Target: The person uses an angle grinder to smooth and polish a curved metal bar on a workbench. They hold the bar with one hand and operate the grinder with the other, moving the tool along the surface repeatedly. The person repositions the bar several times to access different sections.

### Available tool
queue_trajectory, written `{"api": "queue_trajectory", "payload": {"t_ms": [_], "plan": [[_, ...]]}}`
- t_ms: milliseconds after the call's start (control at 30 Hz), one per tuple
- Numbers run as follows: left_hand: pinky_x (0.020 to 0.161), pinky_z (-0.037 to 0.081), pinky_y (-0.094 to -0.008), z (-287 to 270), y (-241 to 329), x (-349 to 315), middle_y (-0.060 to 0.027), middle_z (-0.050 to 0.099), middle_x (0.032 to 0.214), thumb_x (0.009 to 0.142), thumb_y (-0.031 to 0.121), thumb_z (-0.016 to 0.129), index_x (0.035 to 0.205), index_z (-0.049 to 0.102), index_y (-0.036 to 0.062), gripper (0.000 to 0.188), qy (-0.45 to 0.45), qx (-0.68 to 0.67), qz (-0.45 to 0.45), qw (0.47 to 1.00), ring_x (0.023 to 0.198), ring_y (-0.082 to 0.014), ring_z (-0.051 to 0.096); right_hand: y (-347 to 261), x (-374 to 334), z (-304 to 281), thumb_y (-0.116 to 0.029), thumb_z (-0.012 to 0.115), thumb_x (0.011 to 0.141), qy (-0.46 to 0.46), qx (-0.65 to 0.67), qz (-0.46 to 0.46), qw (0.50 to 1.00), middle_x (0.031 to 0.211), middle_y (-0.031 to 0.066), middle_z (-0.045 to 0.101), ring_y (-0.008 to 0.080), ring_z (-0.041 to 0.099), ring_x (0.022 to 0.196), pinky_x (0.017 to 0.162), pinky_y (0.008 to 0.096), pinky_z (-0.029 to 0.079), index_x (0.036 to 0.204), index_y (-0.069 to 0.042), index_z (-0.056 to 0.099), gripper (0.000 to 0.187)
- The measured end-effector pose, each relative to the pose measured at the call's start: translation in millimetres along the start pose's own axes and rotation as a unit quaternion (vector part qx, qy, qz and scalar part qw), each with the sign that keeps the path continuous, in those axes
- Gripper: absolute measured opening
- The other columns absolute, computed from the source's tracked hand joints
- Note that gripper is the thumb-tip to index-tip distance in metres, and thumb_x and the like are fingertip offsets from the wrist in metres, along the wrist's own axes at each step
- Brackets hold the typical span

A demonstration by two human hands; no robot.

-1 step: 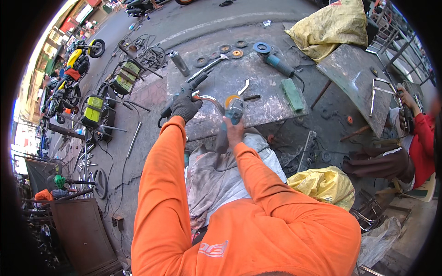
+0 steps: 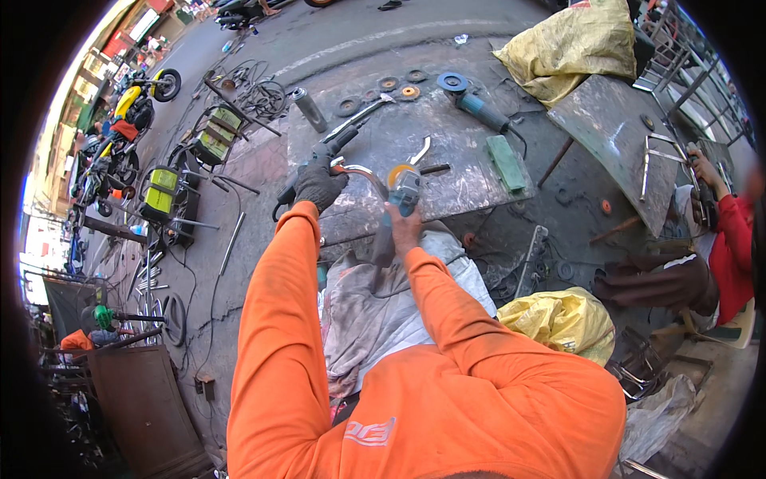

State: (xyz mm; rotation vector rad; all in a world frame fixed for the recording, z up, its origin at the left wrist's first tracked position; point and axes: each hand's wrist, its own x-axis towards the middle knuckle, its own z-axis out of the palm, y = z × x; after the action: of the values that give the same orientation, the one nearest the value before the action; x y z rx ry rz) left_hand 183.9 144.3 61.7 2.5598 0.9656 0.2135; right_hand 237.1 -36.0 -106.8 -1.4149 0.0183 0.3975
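Note:
My left hand (image 2: 321, 188), in a dark glove, is closed around one end of a curved shiny metal tube (image 2: 365, 174) at the front left of the metal-topped table (image 2: 463, 191). My bare right hand (image 2: 405, 226) grips the body of a blue-grey angle grinder (image 2: 406, 190). Its yellow-orange disc (image 2: 401, 172) is beside the free end of the tube; whether they touch I cannot tell. Just beyond my glove lies a second, dark grinder (image 2: 341, 140), partly hidden by the hand. A short bent metal tube (image 2: 420, 150) rests on the tabletop past the disc.
A blue grinder (image 2: 479, 109), several discs (image 2: 388, 84), a grey canister (image 2: 308, 108) and a green block (image 2: 506, 163) lie on the table. Cloth (image 2: 359, 319) covers my lap. Green-yellow machines (image 2: 161, 191) stand left; a person in red (image 2: 730, 251) works at right.

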Motion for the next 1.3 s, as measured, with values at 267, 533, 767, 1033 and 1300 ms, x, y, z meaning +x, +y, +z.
{"api": "queue_trajectory", "payload": {"t_ms": [267, 533, 767, 1033, 1300], "plan": [[0.107, 0.044, -0.0520, 6.7, -0.1, 6.6, -0.0220, 0.064, 0.127, 0.081, 0.027, 0.078, 0.134, 0.060, 0.0155, 0.057, 0.039, 0.113, -0.049, 0.992, 0.123, -0.0440, 0.056, -14.1, 2.6, -2.4, -0.036, 0.087, 0.074, 0.045, -0.113, -0.032, 0.992, 0.105, 0.0162, 0.072, 0.0286, 0.070, 0.094, 0.085, 0.0395, 0.053, 0.112, 0.000, 0.065, 0.057], [0.106, 0.046, -0.0515, 1.3, 1.8, 7.6, -0.0217, 0.064, 0.127, 0.075, 0.030, 0.080, 0.127, 0.067, 0.0131, 0.056, 0.027, 0.088, -0.056, 0.994, 0.123, -0.0429, 0.056, -16.6, -9.7, 5.5, -0.048, 0.083, 0.071, -0.002, -0.179, -0.047, 0.983, 0.104, 0.0256, 0.071, 0.0437, 0.070, 0.097, 0.086, 0.0495, 0.054, 0.119, -0.001, 0.059, 0.071], [0.108, 0.042, -0.0517, 7.5, -2.9, -0.3, -0.0190, 0.057, 0.134, 0.077, 0.035, 0.078, 0.136, 0.057, 0.0149, 0.066, 0.029, 0.115, -0.016, 0.993, 0.127, -0.0415, 0.052, -16.4, -3.4, 2.7, -0.038, 0.088, 0.073, -0.006, -0.163, -0.055, 0.985, 0.096, 0.0174, 0.073, 0.0308, 0.072, 0.088, 0.081, 0.0408, 0.055, 0.110, 0.000, 0.064, 0.058], [0.112, 0.039, -0.0538, 9.9, 15.2, -33.7, -0.0120, 0.050, 0.143, 0.073, 0.032, 0.079, 0.143, 0.048, 0.0186, 0.078, 0.025, 0.134, 0.027, 0.990, 0.136, -0.0368, 0.046, -38.0, -5.3, 8.5, -0.027, 0.083, 0.081, -0.070, 0.067, 0.000, 0.995, 0.093, 0.0035, 0.067, 0.0140, 0.064, 0.080, 0.073, 0.0318, 0.053, 0.111, -0.003, 0.064, 0.043], [0.111, 0.039, -0.0556, 1.5, 13.3, -24.2, -0.0121, 0.052, 0.142, 0.074, 0.025, 0.077, 0.147, 0.046, 0.0207, 0.079, -0.042, 0.130, 0.008, 0.991, 0.139, -0.0362, 0.044, -72.2, -12.5, 4.2, -0.024, 0.080, 0.084, -0.193, 0.119, 0.069, 0.972, 0.085, 0.0028, 0.064, 0.0136, 0.062, 0.072, 0.065, 0.0319, 0.052, 0.110, -0.004, 0.064, 0.037]]}}
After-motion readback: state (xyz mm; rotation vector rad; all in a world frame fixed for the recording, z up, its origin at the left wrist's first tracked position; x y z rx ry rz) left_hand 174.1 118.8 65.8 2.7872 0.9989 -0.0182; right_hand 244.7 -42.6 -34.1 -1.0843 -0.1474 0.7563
